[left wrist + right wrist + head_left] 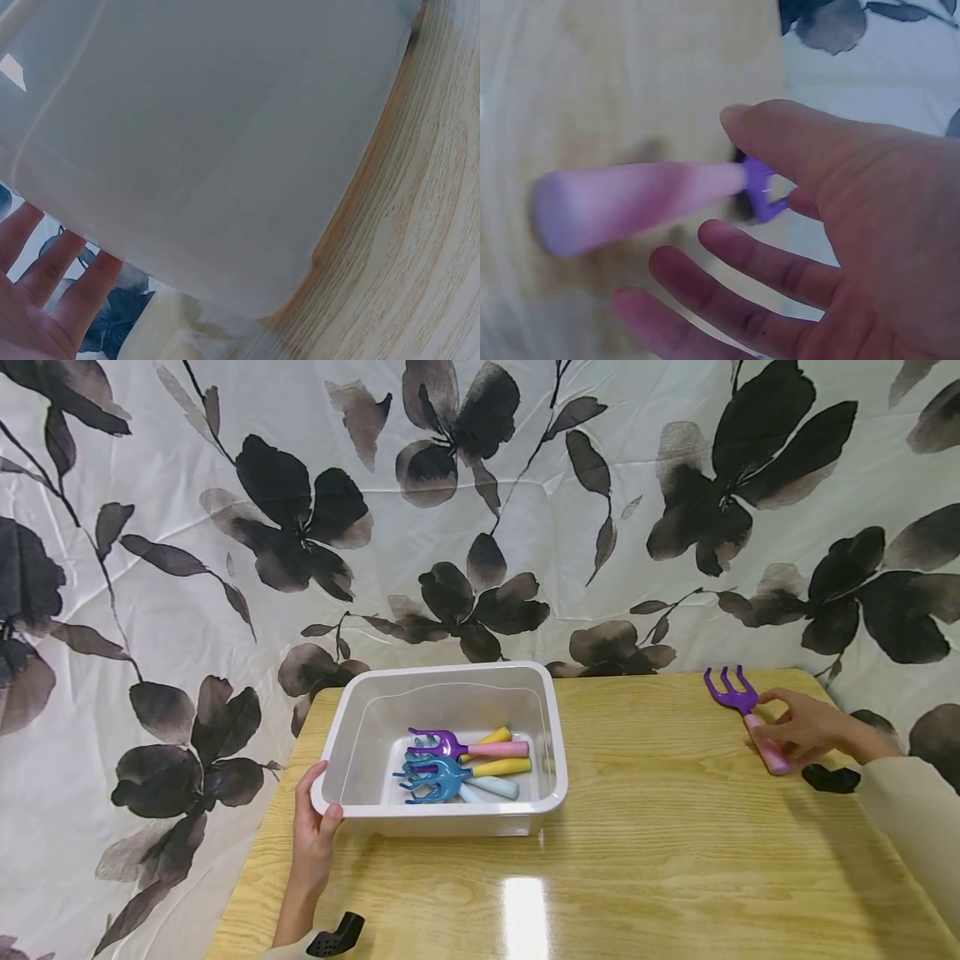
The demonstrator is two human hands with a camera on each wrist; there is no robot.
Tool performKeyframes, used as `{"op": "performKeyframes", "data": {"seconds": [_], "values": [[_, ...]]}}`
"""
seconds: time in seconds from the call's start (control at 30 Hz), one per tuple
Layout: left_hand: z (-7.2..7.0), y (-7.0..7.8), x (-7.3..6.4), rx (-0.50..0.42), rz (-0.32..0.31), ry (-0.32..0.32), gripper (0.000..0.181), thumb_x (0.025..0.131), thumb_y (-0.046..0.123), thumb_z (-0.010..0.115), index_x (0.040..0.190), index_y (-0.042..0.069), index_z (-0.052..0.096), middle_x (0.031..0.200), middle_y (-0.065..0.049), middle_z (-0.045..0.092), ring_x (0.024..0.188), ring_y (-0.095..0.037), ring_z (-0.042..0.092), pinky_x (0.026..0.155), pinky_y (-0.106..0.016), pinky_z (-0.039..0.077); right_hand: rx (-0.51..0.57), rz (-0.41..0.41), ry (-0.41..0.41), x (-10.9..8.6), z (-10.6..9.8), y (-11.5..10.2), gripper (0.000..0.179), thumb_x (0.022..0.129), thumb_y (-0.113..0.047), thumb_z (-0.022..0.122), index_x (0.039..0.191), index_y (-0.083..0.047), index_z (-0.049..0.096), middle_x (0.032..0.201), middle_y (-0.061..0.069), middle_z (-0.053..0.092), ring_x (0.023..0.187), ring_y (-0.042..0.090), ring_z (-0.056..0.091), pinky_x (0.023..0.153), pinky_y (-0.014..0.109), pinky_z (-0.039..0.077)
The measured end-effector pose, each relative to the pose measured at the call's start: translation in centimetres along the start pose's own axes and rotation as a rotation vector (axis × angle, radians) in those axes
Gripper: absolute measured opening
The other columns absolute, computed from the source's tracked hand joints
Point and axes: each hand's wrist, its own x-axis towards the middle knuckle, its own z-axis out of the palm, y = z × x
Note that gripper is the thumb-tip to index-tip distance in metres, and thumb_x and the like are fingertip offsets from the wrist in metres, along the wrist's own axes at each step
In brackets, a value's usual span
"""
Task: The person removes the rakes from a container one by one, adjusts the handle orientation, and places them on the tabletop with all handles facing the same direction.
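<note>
A white plastic bin [442,672] stands on the table, holding several toy hand rakes, among them a purple one [450,745] with a pink handle and a blue one [442,777] with a yellow handle. My left hand [313,827] grips its near left corner, thumb at the rim and fingers along the outer wall; the left wrist view shows three fingers [82,289] against the bin [195,165]. Over at the right, another purple hand rake [735,697] with a pink handle lies under my right hand [806,727]. In the right wrist view, thumb and fingers are spread about the pink handle [637,202].
The light wooden table [637,860] reaches its far edge just behind the bin and the lone rake. A white cloth [585,543] with dark flowers hangs behind and along the left. Black wrist devices [337,935] sit on both sleeves.
</note>
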Motion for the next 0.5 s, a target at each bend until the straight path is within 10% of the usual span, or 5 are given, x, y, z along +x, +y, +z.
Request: {"op": "performKeyframes", "data": {"seconds": [0.5], "values": [[0.2,-0.5,0.1,0.017,0.009,0.013,0.058,0.103,0.012,0.049,0.157,0.010,0.031,0.152,-0.005,0.037,0.125,-0.030,0.045,0.095,-0.020,0.048,-0.335,-0.190,0.008,-0.3,-5.4,-13.3,0.076,0.095,-0.027,0.075,0.150,-0.001,0.030,0.120,0.035,0.061,0.093,0.039,0.070,0.063,0.047,0.060]]}}
